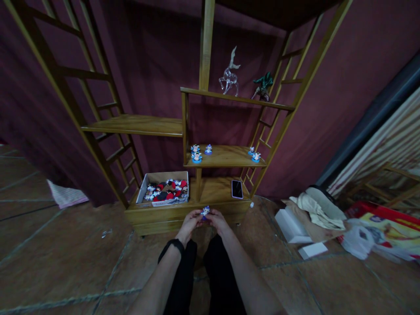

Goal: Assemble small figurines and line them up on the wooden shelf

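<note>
Between my fingertips I hold a small purple-and-white figurine [205,211] upright, in front of the wooden shelf unit [164,214]. My left hand [191,222] is closed on its left side and my right hand [218,218] on its right side. On the middle shelf [226,154] stand several similar figurines: a purple one [208,149], a blue-based one [196,157] at the left, and another blue-based one [256,157] at the right end. An open cardboard box [141,192] on the lower level holds many red, white and dark figurines.
A phone [237,189] lies on the lower shelf. Higher up stand a clear deer ornament [229,81] and a dark green figure [263,85]. White boxes [293,225], cloth [316,210] and a plastic bag [357,239] lie on the tiled floor at the right.
</note>
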A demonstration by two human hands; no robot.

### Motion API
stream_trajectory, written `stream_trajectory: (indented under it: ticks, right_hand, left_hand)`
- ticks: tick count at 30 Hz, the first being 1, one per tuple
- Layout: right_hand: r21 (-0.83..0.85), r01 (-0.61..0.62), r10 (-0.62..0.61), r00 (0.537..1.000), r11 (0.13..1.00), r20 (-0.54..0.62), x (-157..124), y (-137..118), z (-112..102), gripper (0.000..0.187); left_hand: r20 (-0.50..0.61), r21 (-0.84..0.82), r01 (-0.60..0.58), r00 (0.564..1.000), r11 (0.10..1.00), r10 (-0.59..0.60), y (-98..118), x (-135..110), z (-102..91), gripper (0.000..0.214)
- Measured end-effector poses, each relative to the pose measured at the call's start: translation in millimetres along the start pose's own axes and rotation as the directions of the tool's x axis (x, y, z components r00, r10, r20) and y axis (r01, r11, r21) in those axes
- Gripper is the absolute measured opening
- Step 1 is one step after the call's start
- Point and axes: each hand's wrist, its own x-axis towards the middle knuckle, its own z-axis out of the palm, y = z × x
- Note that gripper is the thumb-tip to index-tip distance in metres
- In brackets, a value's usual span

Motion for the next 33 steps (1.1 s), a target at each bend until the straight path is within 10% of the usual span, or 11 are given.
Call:
stream_trajectory:
  ticks: [33]
  right_hand:
    - [-0.002,-0.036,0.035,0.996,0.999,-0.079,-3.2,-7.2,3.6,0.022]
  left_hand:
    - [0.054,-0.077,-0.018,0.998,0.997,0.022,-0.7,-2.1,2.4,0.036]
